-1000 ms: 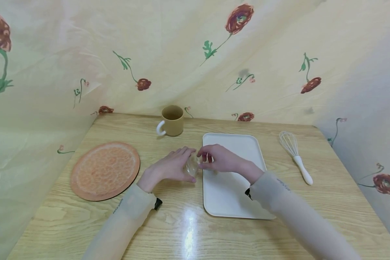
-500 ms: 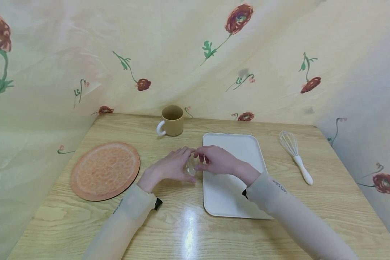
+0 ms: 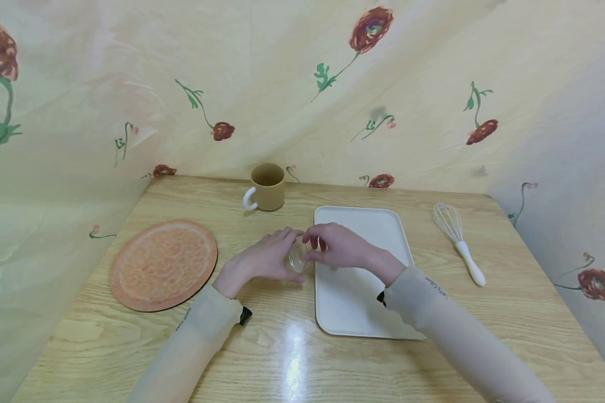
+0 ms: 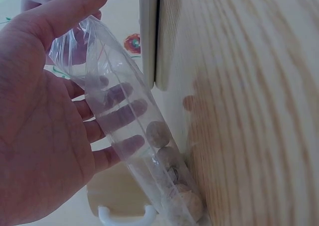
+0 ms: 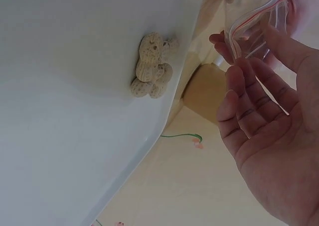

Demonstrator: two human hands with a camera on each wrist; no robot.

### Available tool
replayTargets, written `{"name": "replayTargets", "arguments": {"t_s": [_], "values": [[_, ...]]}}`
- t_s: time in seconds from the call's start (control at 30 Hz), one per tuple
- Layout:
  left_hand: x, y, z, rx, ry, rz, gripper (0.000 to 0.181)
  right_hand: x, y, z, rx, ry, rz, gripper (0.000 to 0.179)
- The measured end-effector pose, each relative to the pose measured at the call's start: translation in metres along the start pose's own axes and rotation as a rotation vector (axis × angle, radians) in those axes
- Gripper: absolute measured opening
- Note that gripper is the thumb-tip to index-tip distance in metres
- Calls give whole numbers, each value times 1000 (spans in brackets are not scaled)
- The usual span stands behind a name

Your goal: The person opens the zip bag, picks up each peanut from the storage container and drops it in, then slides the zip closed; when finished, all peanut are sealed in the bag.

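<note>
My left hand (image 3: 264,257) curves loosely round a clear zip bag (image 3: 296,259) of peanuts (image 4: 158,134), thumb and fingers apart; my right hand (image 3: 340,246) pinches its mouth beside the white tray (image 3: 363,305), slightly nearer my left than a second ago.

Bag (image 4: 145,127) cropped below (left wrist view), left sleeve lettering (image 3: 184,319) illegibly small

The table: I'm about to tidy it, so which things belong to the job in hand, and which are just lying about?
Job, it seems: bag, in the left hand; peanuts; tray under them.
Apparently lying about: mug; whisk; mat.
</note>
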State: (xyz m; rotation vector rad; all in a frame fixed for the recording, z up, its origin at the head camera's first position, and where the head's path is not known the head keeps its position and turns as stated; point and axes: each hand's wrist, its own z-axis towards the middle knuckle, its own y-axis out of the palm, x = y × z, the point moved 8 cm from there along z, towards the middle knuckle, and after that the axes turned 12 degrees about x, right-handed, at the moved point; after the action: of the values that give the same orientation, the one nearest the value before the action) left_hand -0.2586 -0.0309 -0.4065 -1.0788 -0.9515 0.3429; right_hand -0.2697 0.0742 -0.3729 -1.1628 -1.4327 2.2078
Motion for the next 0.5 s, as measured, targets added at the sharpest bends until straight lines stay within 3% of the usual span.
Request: {"name": "replayTargets", "arguments": {"t_s": [0.27, 0.5], "values": [[-3, 2, 1, -6, -14, 8, 99, 7, -6, -4, 15, 26, 29, 29], [-5, 4, 2, -10, -24, 17, 100, 16, -19, -13, 86, 36, 31, 30]]}}
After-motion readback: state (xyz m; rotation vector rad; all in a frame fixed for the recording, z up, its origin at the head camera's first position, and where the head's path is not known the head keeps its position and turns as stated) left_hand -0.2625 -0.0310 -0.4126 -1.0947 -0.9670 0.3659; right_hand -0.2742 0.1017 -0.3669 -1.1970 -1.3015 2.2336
